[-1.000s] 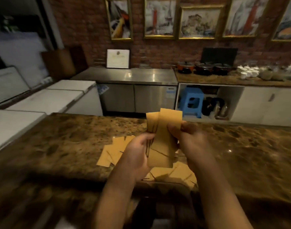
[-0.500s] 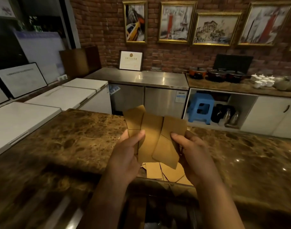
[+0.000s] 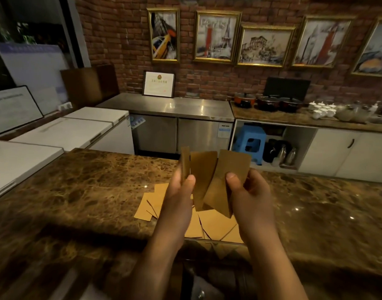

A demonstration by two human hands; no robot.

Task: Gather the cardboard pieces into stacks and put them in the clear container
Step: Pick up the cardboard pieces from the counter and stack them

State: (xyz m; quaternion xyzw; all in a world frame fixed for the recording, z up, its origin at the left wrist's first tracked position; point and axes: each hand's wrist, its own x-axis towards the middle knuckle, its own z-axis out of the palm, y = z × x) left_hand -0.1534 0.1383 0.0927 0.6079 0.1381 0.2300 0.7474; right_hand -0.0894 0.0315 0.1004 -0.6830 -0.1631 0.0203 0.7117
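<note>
Both my hands hold a loose fan of brown cardboard pieces [image 3: 209, 178] upright above the marble counter. My left hand [image 3: 181, 195] pinches the left part of the fan with its thumb on the front. My right hand [image 3: 248, 193] grips the right pieces, thumb on top. More cardboard pieces [image 3: 216, 224] lie scattered flat on the counter under and between my hands, with a few pieces [image 3: 151, 204] spread out to the left. Near the counter's front edge a clear rim [image 3: 214, 241] shows faintly; what it belongs to I cannot tell.
The brown marble counter [image 3: 88, 187] stretches left and right of the pieces. White chest freezers [image 3: 62, 133] stand at the left. Behind are a steel counter [image 3: 170, 107], a blue stool [image 3: 249, 141], pots [image 3: 268, 102] and white cups [image 3: 322, 108] on a back shelf.
The pieces in my hands have spread from one upright bundle into a wider fan. The view has tilted upward, so the hands sit lower in the frame.
</note>
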